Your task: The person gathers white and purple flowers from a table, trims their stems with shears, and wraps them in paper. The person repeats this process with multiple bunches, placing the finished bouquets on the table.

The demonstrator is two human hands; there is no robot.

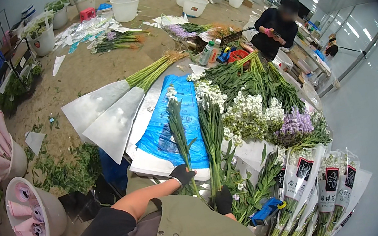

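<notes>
Head view, clamping a slim white-flowered bunch (177, 125) in the left hand (182, 174), over blue plastic sheeting (156, 132). Touching a fuller white-flowered bunch (212, 131) just beside it with the right hand (224, 200); cannot tell whether closed around it. Farther right, showing heaped white blooms (253, 112), lilac blooms (297, 122) and clear-wrapped bouquets (302, 176); farther left, two paper-wrapped bunches (116, 124).

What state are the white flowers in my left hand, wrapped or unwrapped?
Unwrapped: white flowers and green leaves show bare beyond the left hand, no sleeve around them.
</notes>
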